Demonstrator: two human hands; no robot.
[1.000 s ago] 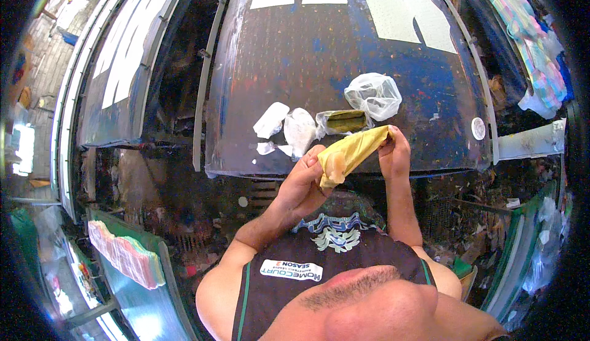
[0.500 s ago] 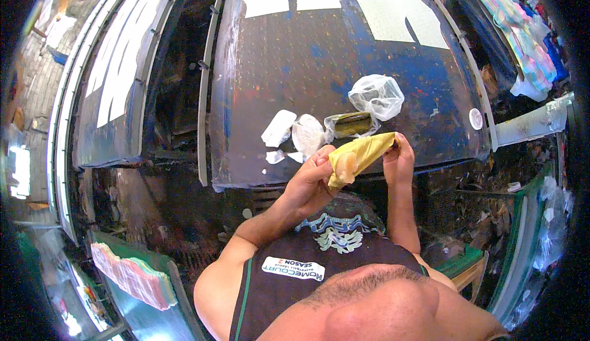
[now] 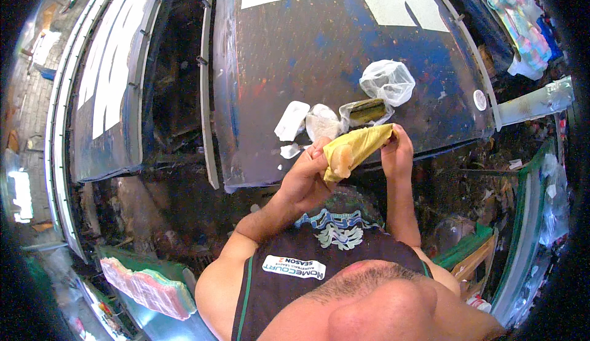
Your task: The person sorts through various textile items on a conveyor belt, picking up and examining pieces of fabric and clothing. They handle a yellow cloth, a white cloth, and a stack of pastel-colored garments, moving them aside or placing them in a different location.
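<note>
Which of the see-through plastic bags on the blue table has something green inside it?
The flat clear bag nearest the hands, just above the yellow bundle. It holds a dark green thing, whereas the puffy knotted bag farther back looks empty.

Near edge of blue panel point(image 3: 319, 52) is crowded: white scraps point(image 3: 292, 120), wrapped lump point(image 3: 322, 122), bagged block point(image 3: 367, 111) and clear bag point(image 3: 387, 81) sit close together just beyond both hands, w/ only narrow gaps btw them. Left hand point(image 3: 304, 178) and right hand point(image 3: 397, 154) hold yellow wrap point(image 3: 356, 149) across that edge, blocking a straight reach in. Far half of panel is bare, and its right side too, bar a small white disc point(image 3: 480, 99).
</note>
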